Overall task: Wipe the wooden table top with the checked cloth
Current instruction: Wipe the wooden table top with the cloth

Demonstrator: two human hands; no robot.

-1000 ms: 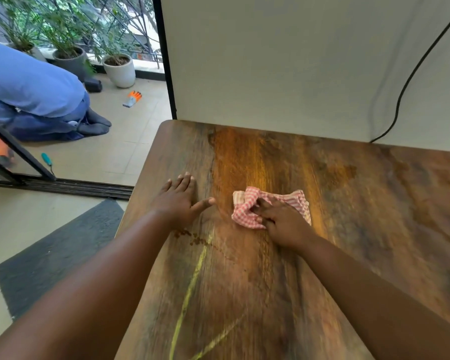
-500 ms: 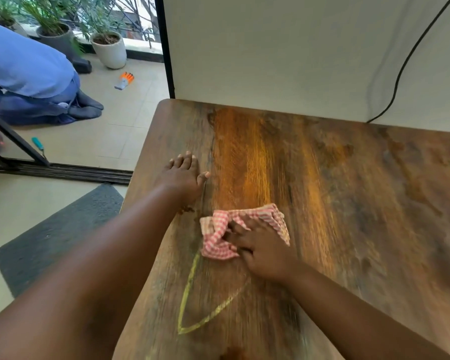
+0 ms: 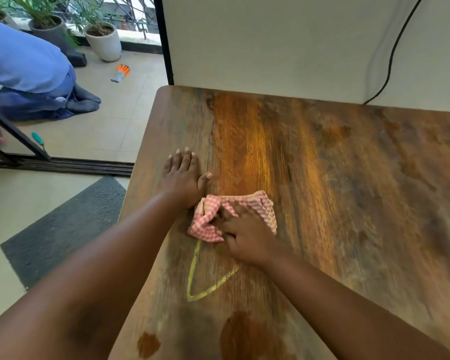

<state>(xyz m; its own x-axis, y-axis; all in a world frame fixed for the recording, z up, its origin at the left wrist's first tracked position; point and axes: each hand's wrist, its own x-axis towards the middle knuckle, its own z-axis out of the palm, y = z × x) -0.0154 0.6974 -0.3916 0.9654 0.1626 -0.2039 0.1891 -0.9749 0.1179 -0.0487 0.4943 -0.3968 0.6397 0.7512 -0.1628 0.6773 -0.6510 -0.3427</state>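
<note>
My right hand (image 3: 247,237) presses bunched cloth (image 3: 264,206) on surface (image 3: 348,178), fingers curled in folds. Left hand (image 3: 183,179) flat at 10 o'clock, holding nothing. Risk: yellow line (image 3: 192,271) at 6 o'clock missed; bunched cloth covers little.

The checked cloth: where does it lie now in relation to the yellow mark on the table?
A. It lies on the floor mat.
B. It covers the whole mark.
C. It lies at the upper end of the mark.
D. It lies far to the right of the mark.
C: the checked cloth, under the right hand, sits at the top of the yellow mark, whose pointed lower part is still uncovered.
</note>
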